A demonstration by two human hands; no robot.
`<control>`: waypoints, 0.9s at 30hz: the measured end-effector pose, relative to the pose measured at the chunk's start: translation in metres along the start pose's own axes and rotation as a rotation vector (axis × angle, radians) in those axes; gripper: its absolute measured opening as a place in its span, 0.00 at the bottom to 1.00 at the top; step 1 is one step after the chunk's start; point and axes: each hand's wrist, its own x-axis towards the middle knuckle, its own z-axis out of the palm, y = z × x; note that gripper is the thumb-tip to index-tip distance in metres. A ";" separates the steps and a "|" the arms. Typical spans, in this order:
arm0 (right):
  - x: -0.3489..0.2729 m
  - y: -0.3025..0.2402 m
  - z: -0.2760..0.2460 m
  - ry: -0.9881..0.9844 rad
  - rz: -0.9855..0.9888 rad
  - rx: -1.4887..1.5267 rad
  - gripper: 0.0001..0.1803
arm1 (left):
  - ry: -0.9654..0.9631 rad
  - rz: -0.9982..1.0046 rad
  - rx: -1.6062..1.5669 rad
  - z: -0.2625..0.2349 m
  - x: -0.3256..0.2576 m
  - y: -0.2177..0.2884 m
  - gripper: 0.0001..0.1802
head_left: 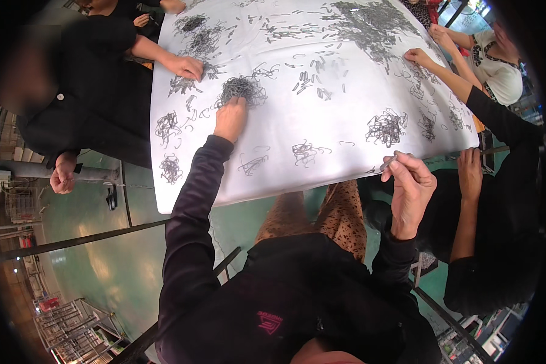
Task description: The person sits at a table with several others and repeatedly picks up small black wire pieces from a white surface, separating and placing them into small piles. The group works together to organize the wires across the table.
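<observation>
My left hand [230, 120] reaches over the white table [273, 130], its fingers bent and pressed together at the near edge of a heap of bent grey wire hooks [241, 90]. Whatever its fingertips grip is hidden among the hooks. Just off the table's near edge, my right hand [411, 182] is raised with thumb and fingers pinched on a small dark metal piece [388, 162]. Its exact shape is too small to tell. A tangled pile of hooks [387, 127] lies beyond the right hand, and a smaller one [308, 153] sits between my hands.
Small hook piles [168, 126] lie along the left side. A wide spread of dark pieces [373, 27] covers the far right. A co-worker's hand [187, 67] works at left, and another co-worker's hand [420, 57] at right. Metal racks [79, 330] stand on the green floor.
</observation>
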 end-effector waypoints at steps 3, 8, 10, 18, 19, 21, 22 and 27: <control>0.004 0.003 0.005 -0.021 -0.004 -0.016 0.10 | 0.102 -0.062 -0.116 -0.017 0.002 0.009 0.07; 0.013 0.015 0.020 -0.093 0.004 -0.068 0.09 | 0.130 -0.086 -0.110 -0.026 0.012 0.029 0.09; 0.015 0.023 0.026 -0.113 0.021 -0.058 0.09 | 0.048 -0.135 -0.045 -0.022 0.015 0.034 0.10; 0.013 0.048 0.039 -0.143 0.123 0.011 0.10 | -0.087 -0.232 -0.723 -0.067 0.013 0.092 0.10; 0.012 0.049 0.041 -0.137 0.133 -0.015 0.10 | -0.120 -0.262 -0.906 -0.081 0.006 0.108 0.10; 0.007 0.049 0.045 -0.115 0.146 -0.064 0.10 | -0.174 -0.157 -1.285 -0.106 -0.018 0.140 0.08; 0.006 0.049 0.046 -0.129 0.138 -0.121 0.10 | -0.199 -0.192 -1.187 -0.115 -0.031 0.155 0.08; -0.006 0.049 0.049 -0.118 0.100 -0.126 0.09 | 0.026 -0.073 -1.195 -0.124 -0.056 0.192 0.07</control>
